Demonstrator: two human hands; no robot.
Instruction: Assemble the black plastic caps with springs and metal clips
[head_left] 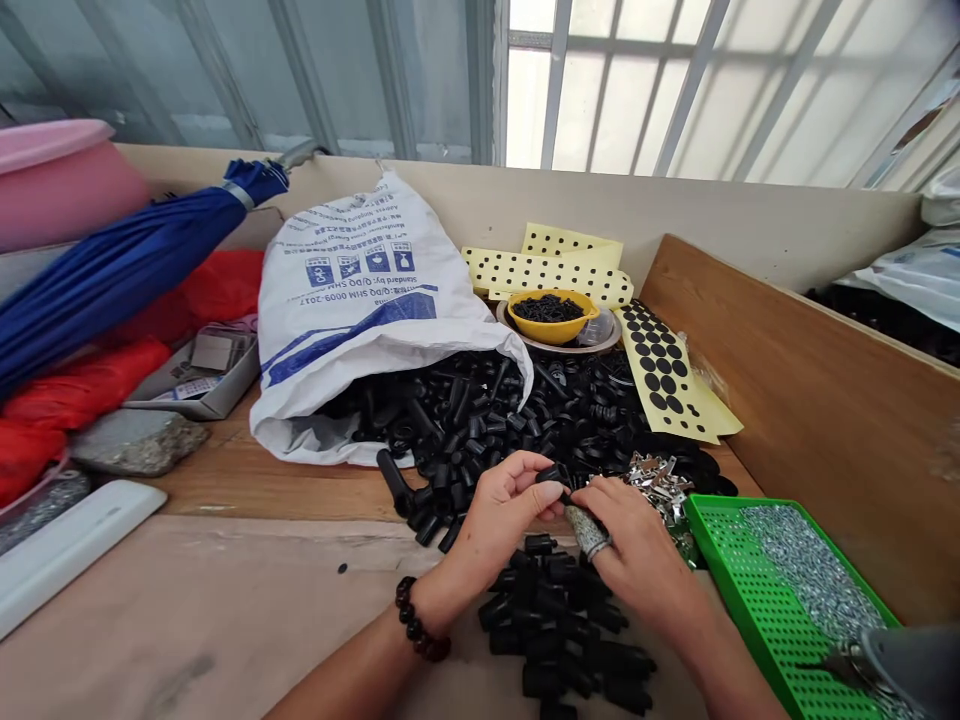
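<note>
My left hand is closed in a pinch on a small black plastic tube, held above the table. My right hand meets it from the right, fingers pinched at the tube's end; what they hold is too small to name, and a grey sleeve covers one finger. Below both hands lies a heap of black tubes. A bigger pile of the same black parts spills from a white woven sack beyond the hands.
A green perforated tray of small metal bits sits at right, with shiny metal clips beside it. A yellow bowl, yellow sheets of black dots, a blue umbrella, a pink tub and a wooden board surround the work area.
</note>
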